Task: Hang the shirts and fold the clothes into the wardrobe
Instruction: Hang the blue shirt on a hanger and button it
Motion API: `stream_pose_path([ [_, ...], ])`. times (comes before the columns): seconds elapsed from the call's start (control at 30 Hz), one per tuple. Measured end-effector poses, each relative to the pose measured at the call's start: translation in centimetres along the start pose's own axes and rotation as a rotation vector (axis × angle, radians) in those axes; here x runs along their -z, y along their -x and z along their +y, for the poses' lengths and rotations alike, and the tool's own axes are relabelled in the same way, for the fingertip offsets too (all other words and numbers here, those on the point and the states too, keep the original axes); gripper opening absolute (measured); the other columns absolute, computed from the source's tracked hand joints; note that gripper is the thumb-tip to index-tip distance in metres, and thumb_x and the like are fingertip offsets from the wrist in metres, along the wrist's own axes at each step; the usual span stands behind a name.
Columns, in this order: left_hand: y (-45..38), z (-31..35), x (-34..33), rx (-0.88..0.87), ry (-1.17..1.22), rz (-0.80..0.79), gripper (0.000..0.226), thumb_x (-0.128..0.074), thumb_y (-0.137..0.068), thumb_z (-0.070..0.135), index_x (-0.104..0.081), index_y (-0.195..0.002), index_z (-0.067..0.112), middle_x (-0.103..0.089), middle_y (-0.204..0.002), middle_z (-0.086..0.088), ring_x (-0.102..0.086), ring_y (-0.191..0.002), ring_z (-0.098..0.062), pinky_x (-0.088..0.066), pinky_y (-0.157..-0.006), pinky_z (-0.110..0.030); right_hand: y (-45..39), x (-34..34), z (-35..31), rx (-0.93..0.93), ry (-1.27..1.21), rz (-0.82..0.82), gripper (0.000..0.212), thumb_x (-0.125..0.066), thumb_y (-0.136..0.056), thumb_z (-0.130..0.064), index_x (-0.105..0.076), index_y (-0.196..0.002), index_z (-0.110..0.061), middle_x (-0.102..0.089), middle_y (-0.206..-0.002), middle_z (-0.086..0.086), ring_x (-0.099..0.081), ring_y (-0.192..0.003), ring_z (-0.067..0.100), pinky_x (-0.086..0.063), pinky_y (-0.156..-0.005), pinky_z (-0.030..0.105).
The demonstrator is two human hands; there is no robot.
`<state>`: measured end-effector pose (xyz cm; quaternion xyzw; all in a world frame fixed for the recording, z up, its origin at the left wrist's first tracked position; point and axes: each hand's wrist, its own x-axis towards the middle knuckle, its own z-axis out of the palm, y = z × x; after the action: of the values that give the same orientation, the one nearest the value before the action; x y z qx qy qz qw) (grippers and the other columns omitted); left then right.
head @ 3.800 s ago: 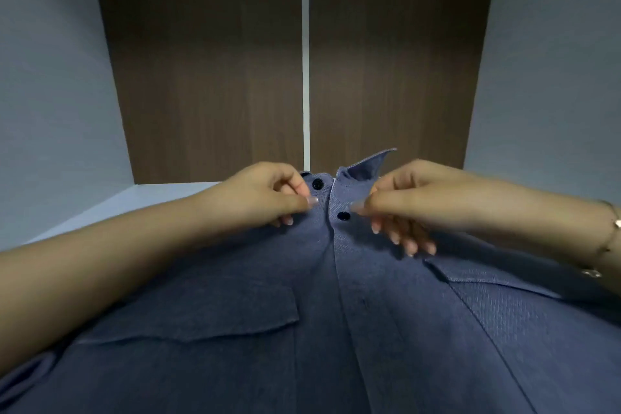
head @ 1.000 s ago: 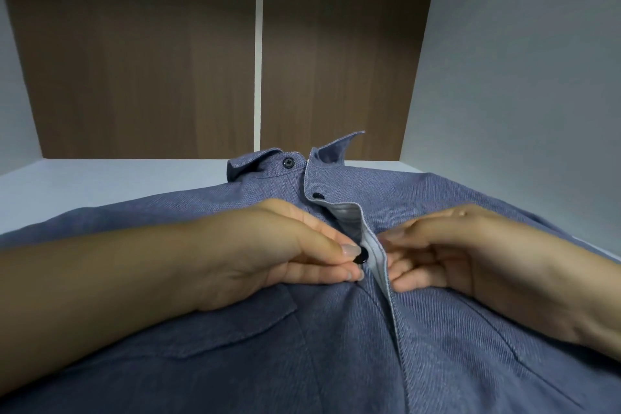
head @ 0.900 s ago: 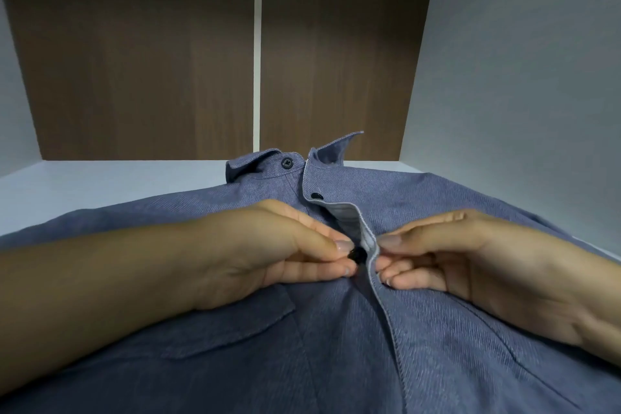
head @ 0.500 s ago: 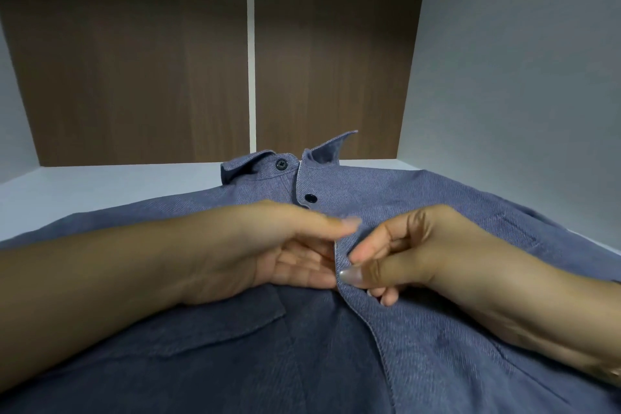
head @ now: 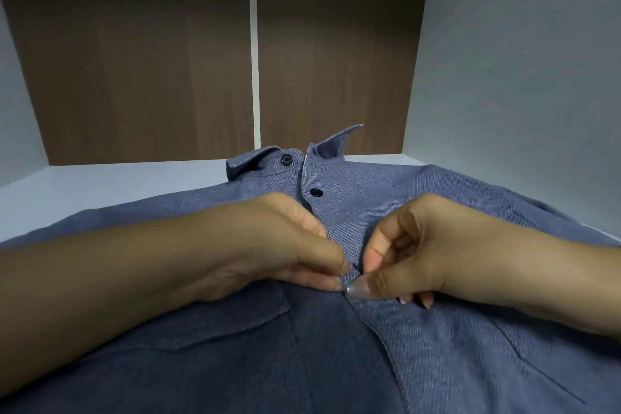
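A blue denim shirt (head: 336, 353) lies front-up on a white shelf, collar pointing away from me. Its collar button and the button below it show dark against the placket. My left hand (head: 279, 245) pinches the left edge of the placket at chest height. My right hand (head: 413, 252) pinches the right edge of the placket, thumb tip meeting the left fingertips. The button between my fingers is hidden. A chest pocket flap lies on each side below my wrists.
The shelf surface (head: 111, 181) is white and runs back to a brown wooden back panel (head: 151, 54) split by a white vertical strip. A grey side wall (head: 524, 77) stands close on the right, another on the far left.
Both hands moved down from the collar to the third button. Over the last second the open placket gap was drawn closed, and the dark button is now covered by my fingertips.
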<state>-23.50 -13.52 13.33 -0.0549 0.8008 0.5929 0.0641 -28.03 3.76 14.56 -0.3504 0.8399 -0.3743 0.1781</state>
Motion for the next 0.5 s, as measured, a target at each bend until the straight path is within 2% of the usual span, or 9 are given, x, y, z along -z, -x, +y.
stream_pose_path([
  [0.07, 0.0, -0.1, -0.1, -0.001, -0.023, 0.006, 0.011, -0.071, -0.078, -0.003, -0.067, -0.086, -0.009, -0.062, -0.073, -0.014, -0.069, -0.062, -0.01, -0.058, -0.067, -0.018, 0.3, 0.5, 0.2, -0.014, -0.027, -0.016, 0.014, -0.085, -0.067, -0.015, -0.071, -0.068, -0.013, -0.065, -0.057, 0.006, -0.056, -0.046, 0.01, -0.045, -0.048, 0.016],
  [0.13, 0.0, -0.1, -0.2, -0.002, -0.043, 0.018, 0.013, -0.071, -0.078, -0.001, -0.065, -0.084, -0.012, -0.063, -0.073, -0.014, -0.069, -0.063, -0.011, -0.058, -0.071, -0.019, 0.5, 1.1, 0.4, -0.03, -0.052, -0.02, 0.015, -0.085, -0.065, -0.013, -0.072, -0.072, -0.011, -0.069, -0.061, 0.007, -0.06, -0.049, 0.011, -0.047, -0.05, 0.015],
  [0.2, 0.1, -0.1, -0.3, -0.01, -0.014, 0.023, 0.006, -0.07, -0.077, -0.002, -0.064, -0.077, -0.003, -0.06, -0.066, -0.011, -0.068, -0.061, -0.009, -0.058, -0.067, -0.018, 0.5, 1.3, 0.6, -0.025, -0.041, -0.028, 0.014, -0.085, -0.066, -0.013, -0.072, -0.072, -0.011, -0.069, -0.061, 0.006, -0.061, -0.048, 0.01, -0.046, -0.05, 0.014],
  [0.27, -0.1, -0.3, -0.3, -0.015, 0.049, 0.025, 0.011, -0.069, -0.076, -0.003, -0.06, -0.07, 0.001, -0.057, -0.061, -0.007, -0.066, -0.057, -0.008, -0.055, -0.06, -0.015, 0.3, 1.2, 0.8, -0.006, -0.001, -0.04, 0.014, -0.084, -0.068, -0.017, -0.071, -0.071, -0.013, -0.066, -0.057, 0.003, -0.058, -0.046, 0.009, -0.045, -0.049, 0.015],
  [0.33, -0.1, -0.4, -0.3, -0.02, 0.057, 0.0, 0.01, -0.07, -0.076, -0.002, -0.061, -0.072, 0.0, -0.059, -0.063, -0.008, -0.065, -0.058, -0.007, -0.054, -0.06, -0.015, 0.0, 1.0, 0.8, 0.008, 0.027, -0.051, 0.016, -0.084, -0.068, -0.022, -0.071, -0.069, -0.015, -0.065, -0.056, 0.002, -0.054, -0.045, 0.008, -0.044, -0.047, 0.015],
  [0.37, -0.2, -0.4, -0.1, -0.019, 0.032, -0.022, 0.009, -0.07, -0.076, 0.0, -0.062, -0.077, -0.003, -0.062, -0.067, -0.011, -0.067, -0.061, -0.007, -0.055, -0.063, -0.016, -0.1, 0.9, 0.8, 0.01, 0.03, -0.056, 0.016, -0.085, -0.067, -0.023, -0.071, -0.068, -0.015, -0.065, -0.056, 0.001, -0.053, -0.045, 0.008, -0.044, -0.047, 0.016],
  [0.43, -0.4, -0.4, 0.2, -0.013, -0.052, -0.055, 0.026, -0.072, -0.074, 0.004, -0.062, -0.092, -0.012, -0.069, -0.083, -0.019, -0.07, -0.068, -0.01, -0.057, -0.069, -0.018, -0.3, 0.9, 0.9, 0.016, 0.02, -0.062, 0.016, -0.085, -0.066, -0.024, -0.072, -0.068, -0.015, -0.065, -0.058, 0.003, -0.053, -0.046, 0.009, -0.044, -0.046, 0.016],
  [0.47, -0.4, -0.2, 0.3, -0.018, -0.104, -0.077, 0.028, -0.073, -0.073, 0.006, -0.065, -0.094, -0.01, -0.071, -0.084, -0.017, -0.07, -0.068, -0.01, -0.057, -0.068, -0.018, -0.4, 0.9, 1.0, 0.022, 0.015, -0.064, 0.015, -0.085, -0.066, -0.023, -0.073, -0.069, -0.014, -0.066, -0.06, 0.004, -0.053, -0.047, 0.01, -0.044, -0.047, 0.016],
  [0.5, -0.3, 0.0, 0.4, -0.04, -0.179, -0.107, 0.017, -0.076, -0.072, 0.008, -0.071, -0.086, 0.0, -0.072, -0.078, -0.011, -0.068, -0.064, -0.008, -0.055, -0.063, -0.016, -0.4, 0.9, 1.1, 0.031, 0.013, -0.067, 0.014, -0.084, -0.067, -0.021, -0.073, -0.07, -0.013, -0.066, -0.061, 0.004, -0.054, -0.048, 0.01, -0.045, -0.047, 0.015],
])
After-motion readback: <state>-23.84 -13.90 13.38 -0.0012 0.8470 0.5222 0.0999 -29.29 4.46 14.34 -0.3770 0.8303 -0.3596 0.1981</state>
